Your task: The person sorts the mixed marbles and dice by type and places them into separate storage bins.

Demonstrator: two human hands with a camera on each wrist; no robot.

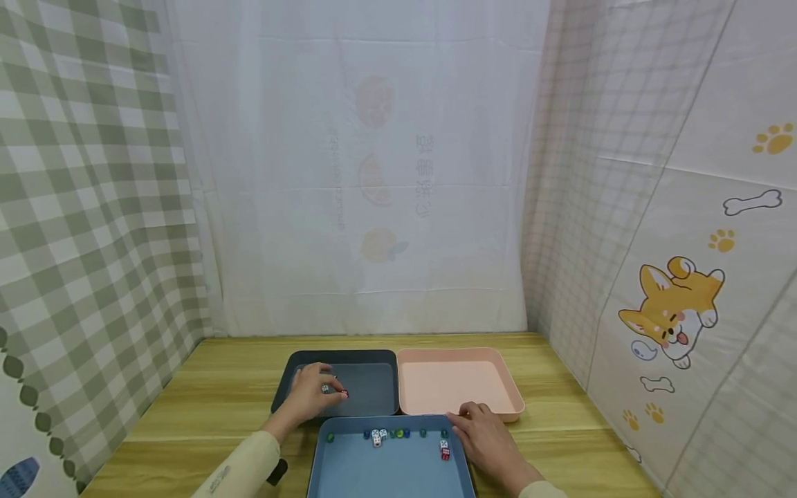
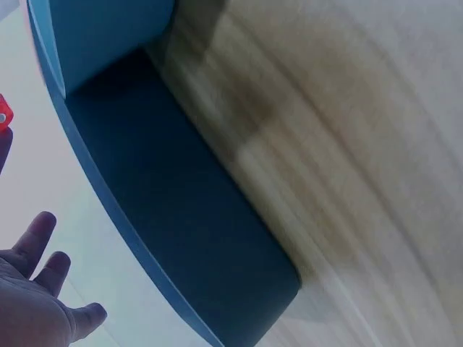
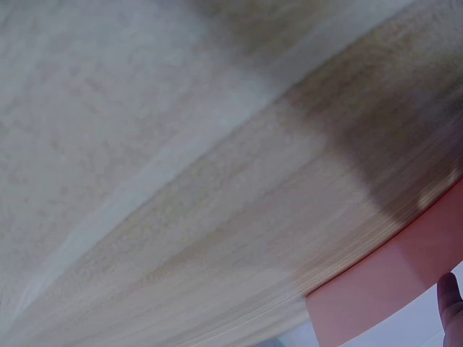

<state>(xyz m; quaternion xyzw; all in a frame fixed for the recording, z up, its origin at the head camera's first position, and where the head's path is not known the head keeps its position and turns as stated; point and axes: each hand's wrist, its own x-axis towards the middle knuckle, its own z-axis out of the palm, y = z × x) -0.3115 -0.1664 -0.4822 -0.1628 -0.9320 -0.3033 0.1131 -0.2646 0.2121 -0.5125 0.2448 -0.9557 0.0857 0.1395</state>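
My left hand [image 1: 309,393] is over the dark tray [image 1: 376,387], pinching a red die [image 1: 345,393] between thumb and fingertip. The same die [image 2: 4,114] shows at the left edge of the left wrist view. A white die [image 1: 325,389] appears in the dark tray beside that hand. My right hand [image 1: 488,443] rests at the top right corner of the blue tray [image 1: 386,477], fingers near its rim. Inside the blue tray, several glass marbles [image 1: 400,434] line the far side with white dice [image 1: 376,438]. A red die [image 1: 445,454] touches a white one near the right wall.
A pink tray [image 1: 457,380] stands right of the dark tray, behind the blue one. All three sit on a wood-grain table [image 1: 205,415]. Cloth curtains [image 1: 373,173] enclose the back and sides. A black object [image 1: 277,472] lies by the left sleeve.
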